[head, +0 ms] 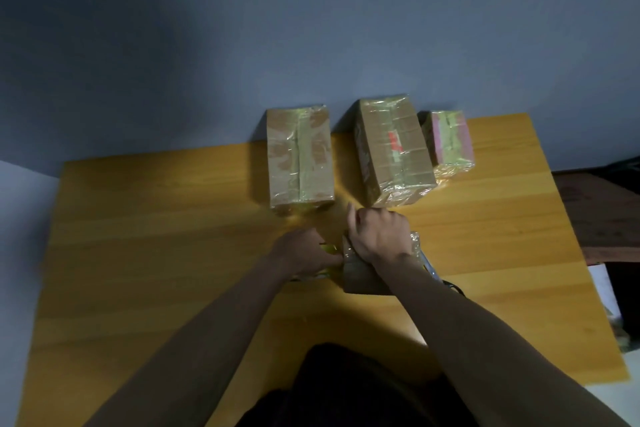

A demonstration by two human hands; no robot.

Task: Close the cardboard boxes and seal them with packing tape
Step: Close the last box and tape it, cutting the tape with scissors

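Observation:
A small cardboard box (360, 279) lies in the middle of the wooden table (156, 236), mostly hidden under my hands. My right hand (379, 236) presses down on its top, fingers curled over it. My left hand (303, 255) is closed on a yellowish tape roll (327, 249) at the box's left side, touching the box. Three taped boxes stand along the far edge: a brown one (299, 156) on the left, a taller brown one with a red mark (393, 149) in the middle, and a small pink one (450, 142) on the right.
A grey wall rises right behind the boxes. A shiny wrapped object and a dark cable (446, 282) lie just right of my right forearm. Dark furniture (602, 211) and papers (606, 302) sit past the table's right edge.

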